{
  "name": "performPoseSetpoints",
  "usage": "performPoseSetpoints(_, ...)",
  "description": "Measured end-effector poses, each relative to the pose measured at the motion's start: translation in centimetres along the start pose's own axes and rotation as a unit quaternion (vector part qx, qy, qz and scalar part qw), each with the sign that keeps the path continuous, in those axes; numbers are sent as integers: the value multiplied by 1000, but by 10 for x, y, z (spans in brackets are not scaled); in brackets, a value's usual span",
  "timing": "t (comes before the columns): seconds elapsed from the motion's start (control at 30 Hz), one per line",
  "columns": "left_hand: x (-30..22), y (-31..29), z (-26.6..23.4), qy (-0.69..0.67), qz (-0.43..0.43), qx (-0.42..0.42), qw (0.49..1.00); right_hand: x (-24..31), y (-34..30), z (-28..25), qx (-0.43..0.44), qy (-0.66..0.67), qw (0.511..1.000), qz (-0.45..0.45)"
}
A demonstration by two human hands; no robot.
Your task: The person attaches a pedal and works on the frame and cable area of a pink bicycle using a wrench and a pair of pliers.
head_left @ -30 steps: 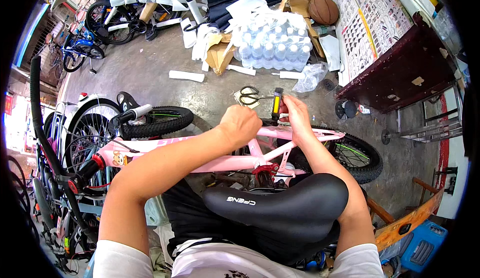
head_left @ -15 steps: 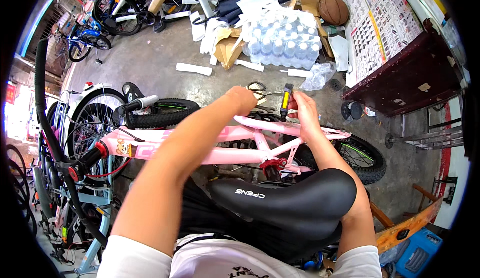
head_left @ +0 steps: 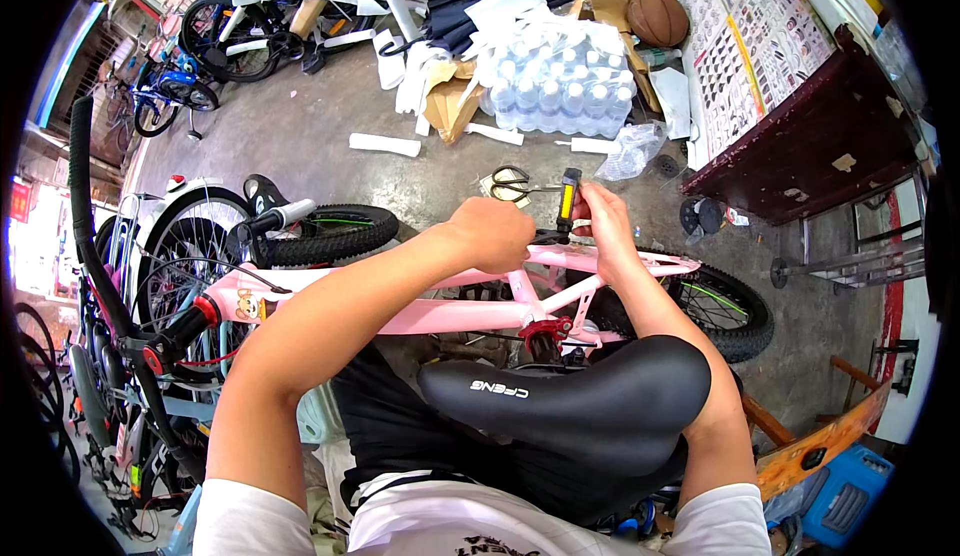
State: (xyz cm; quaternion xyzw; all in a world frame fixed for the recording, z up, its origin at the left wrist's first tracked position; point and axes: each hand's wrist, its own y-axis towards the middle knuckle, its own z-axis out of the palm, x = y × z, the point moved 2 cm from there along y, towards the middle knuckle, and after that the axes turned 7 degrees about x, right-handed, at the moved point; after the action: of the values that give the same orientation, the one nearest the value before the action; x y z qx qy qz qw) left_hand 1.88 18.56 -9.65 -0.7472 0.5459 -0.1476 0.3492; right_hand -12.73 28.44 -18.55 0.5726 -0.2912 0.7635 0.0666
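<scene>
The left hand (head_left: 495, 233) had its fingers curled tightly toward the palm above the pink frame (head_left: 450, 316); whatever they gripped was hidden. The right hand (head_left: 606, 221) had bent fingers at the right side of a black pedal with a yellow strip (head_left: 568, 202); whether they pinched it could not be told. The pedal stood upright beyond the frame, between the hands. Scissors (head_left: 526, 190) lay just past it on bare floor (head_left: 320, 121), which stretched toward bottles (head_left: 560, 101). The saddle (head_left: 600, 396) bounded the near side.
</scene>
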Motion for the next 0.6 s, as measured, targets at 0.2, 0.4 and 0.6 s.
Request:
performPoseSetpoints(0.2,-11,-2,-7,-18,-36,-11,999,-2,-1,-3,-8,3,1000,7)
performPoseSetpoints(0.4,17,41,6,87,-15,-27,996,-4,1,-4,-4,1,1000,5)
performPoseSetpoints(0.6,33,118,35,46,47,-1,998,-3,5,1,7,-1,1000,3)
